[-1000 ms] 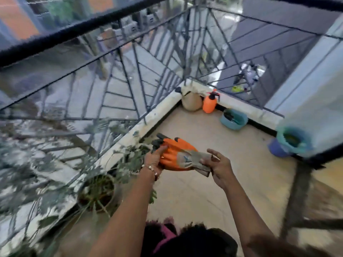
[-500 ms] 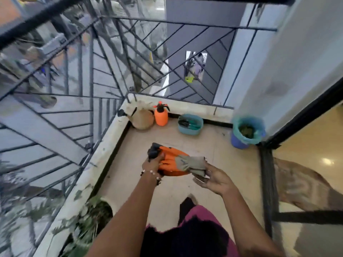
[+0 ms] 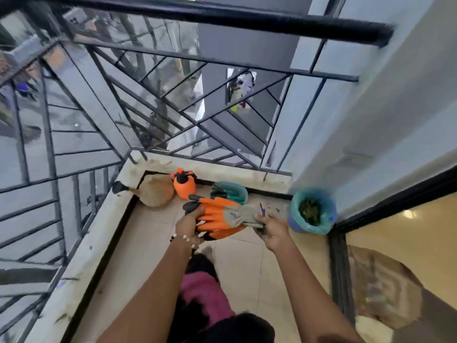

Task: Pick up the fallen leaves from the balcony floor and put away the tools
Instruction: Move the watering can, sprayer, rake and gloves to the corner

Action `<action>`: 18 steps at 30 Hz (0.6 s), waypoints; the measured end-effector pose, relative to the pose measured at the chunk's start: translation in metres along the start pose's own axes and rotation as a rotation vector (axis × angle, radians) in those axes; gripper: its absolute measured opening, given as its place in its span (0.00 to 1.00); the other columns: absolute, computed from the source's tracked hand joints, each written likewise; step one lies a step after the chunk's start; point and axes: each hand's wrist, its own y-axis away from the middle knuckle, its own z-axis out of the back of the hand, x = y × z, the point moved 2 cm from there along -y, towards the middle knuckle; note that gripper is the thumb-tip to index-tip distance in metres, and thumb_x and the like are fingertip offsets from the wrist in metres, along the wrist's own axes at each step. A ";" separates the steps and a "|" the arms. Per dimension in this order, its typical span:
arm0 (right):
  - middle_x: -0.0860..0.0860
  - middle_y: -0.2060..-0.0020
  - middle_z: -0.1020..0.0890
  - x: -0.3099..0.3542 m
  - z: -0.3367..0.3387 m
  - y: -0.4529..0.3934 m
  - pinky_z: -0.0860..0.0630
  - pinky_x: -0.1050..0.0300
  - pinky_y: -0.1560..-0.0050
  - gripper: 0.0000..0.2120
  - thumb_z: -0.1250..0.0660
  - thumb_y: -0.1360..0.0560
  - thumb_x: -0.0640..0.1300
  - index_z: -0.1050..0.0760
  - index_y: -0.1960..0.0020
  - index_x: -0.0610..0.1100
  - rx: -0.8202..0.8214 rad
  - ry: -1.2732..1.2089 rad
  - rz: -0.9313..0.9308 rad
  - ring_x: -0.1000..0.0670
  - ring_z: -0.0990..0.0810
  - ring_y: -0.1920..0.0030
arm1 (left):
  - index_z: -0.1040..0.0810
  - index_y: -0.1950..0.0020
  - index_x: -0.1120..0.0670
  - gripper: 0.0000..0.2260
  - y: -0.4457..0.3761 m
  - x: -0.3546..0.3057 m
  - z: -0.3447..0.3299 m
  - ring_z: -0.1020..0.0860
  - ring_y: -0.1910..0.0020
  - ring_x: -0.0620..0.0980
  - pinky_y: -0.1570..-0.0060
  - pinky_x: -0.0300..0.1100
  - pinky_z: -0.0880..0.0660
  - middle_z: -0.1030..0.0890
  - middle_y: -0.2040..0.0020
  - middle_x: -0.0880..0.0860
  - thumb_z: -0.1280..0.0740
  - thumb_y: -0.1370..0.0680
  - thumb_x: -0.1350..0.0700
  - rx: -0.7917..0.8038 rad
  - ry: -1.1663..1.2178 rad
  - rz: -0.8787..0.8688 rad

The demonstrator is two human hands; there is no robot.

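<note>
Both of your hands hold the pair of orange rubber-coated work gloves with grey knit cuffs (image 3: 223, 216) out in front of you, above the beige tiled balcony floor (image 3: 237, 263). Your left hand (image 3: 189, 222), with a beaded bracelet at the wrist, grips the black-tipped finger end; your right hand (image 3: 272, 230) pinches the grey cuff end, fingers curled round it.

Around you, going from big to small: the black metal railing with slanted bars (image 3: 173, 100) closes the balcony on the left and far side, set on a pale stone kerb (image 3: 103, 219). The pale blue wall (image 3: 371, 115) rises on the right, with a black door frame (image 3: 342, 268) below it. Against that wall stands a blue bucket lined with a teal plastic bag (image 3: 312, 211), holding the dark green gathered leaves (image 3: 308, 211). In the far corner sits a tan cloth sack (image 3: 155, 193), and touching it on the right, an orange plastic pressure sprayer (image 3: 184, 185). Just beside the sprayer is a teal round tub holding green-handled garden tools (image 3: 228, 193), partly hidden behind the gloves.
</note>
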 end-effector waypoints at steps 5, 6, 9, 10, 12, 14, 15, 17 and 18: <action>0.41 0.58 0.21 0.036 -0.046 -0.075 0.23 0.57 0.72 0.18 0.28 0.31 0.29 0.31 0.51 0.45 -0.134 0.156 0.147 0.45 0.21 0.65 | 0.22 0.43 0.52 0.10 -0.083 -0.059 -0.044 0.20 0.59 0.55 0.54 0.57 0.22 0.18 0.52 0.55 0.30 0.23 0.56 0.022 -0.122 0.044; 0.40 0.59 0.21 0.040 -0.050 -0.079 0.23 0.56 0.71 0.16 0.27 0.31 0.29 0.30 0.56 0.45 -0.147 0.211 0.184 0.45 0.21 0.65 | 0.22 0.42 0.52 0.10 -0.089 -0.065 -0.048 0.20 0.57 0.55 0.54 0.57 0.22 0.18 0.51 0.55 0.30 0.23 0.56 0.022 -0.138 0.044; 0.40 0.61 0.20 0.049 -0.071 -0.125 0.24 0.54 0.66 0.15 0.30 0.30 0.27 0.26 0.65 0.46 -0.136 0.308 0.222 0.45 0.21 0.63 | 0.22 0.43 0.52 0.10 -0.142 -0.086 -0.061 0.20 0.55 0.55 0.59 0.53 0.21 0.19 0.47 0.57 0.29 0.24 0.54 -0.018 -0.249 0.083; 0.41 0.61 0.19 0.050 -0.075 -0.141 0.24 0.52 0.62 0.17 0.31 0.30 0.26 0.24 0.67 0.47 -0.129 0.306 0.219 0.45 0.21 0.62 | 0.22 0.44 0.52 0.09 -0.160 -0.090 -0.065 0.21 0.55 0.55 0.59 0.52 0.22 0.19 0.48 0.56 0.29 0.24 0.55 -0.028 -0.279 0.088; 0.45 0.62 0.17 0.050 -0.081 -0.178 0.24 0.52 0.55 0.19 0.32 0.29 0.27 0.21 0.69 0.49 -0.142 0.354 0.230 0.46 0.20 0.59 | 0.22 0.50 0.53 0.06 -0.195 -0.093 -0.075 0.21 0.57 0.54 0.58 0.52 0.21 0.19 0.52 0.55 0.28 0.24 0.56 -0.057 -0.350 0.099; 0.49 0.61 0.16 0.048 -0.086 -0.217 0.24 0.57 0.53 0.16 0.31 0.29 0.29 0.19 0.64 0.50 -0.154 0.463 0.223 0.49 0.19 0.58 | 0.22 0.53 0.55 0.05 -0.235 -0.090 -0.084 0.20 0.60 0.54 0.61 0.52 0.20 0.18 0.56 0.56 0.27 0.25 0.57 -0.075 -0.422 0.101; 0.50 0.61 0.16 0.045 -0.088 -0.240 0.23 0.57 0.52 0.15 0.31 0.28 0.30 0.19 0.62 0.50 -0.145 0.488 0.212 0.50 0.19 0.58 | 0.22 0.54 0.56 0.05 -0.258 -0.086 -0.087 0.20 0.61 0.55 0.62 0.52 0.20 0.18 0.57 0.57 0.27 0.25 0.58 -0.080 -0.453 0.086; 0.49 0.59 0.16 0.034 -0.089 -0.291 0.24 0.56 0.52 0.14 0.31 0.28 0.31 0.19 0.60 0.50 -0.127 0.525 0.214 0.51 0.20 0.58 | 0.22 0.56 0.55 0.05 -0.306 -0.077 -0.092 0.20 0.60 0.57 0.57 0.56 0.19 0.18 0.55 0.60 0.26 0.26 0.59 -0.090 -0.523 0.055; 0.49 0.58 0.16 0.025 -0.088 -0.320 0.24 0.55 0.53 0.13 0.31 0.27 0.32 0.18 0.58 0.50 -0.114 0.541 0.208 0.51 0.20 0.58 | 0.22 0.58 0.54 0.06 -0.334 -0.068 -0.091 0.19 0.57 0.58 0.54 0.59 0.20 0.18 0.54 0.62 0.25 0.27 0.59 -0.112 -0.553 0.040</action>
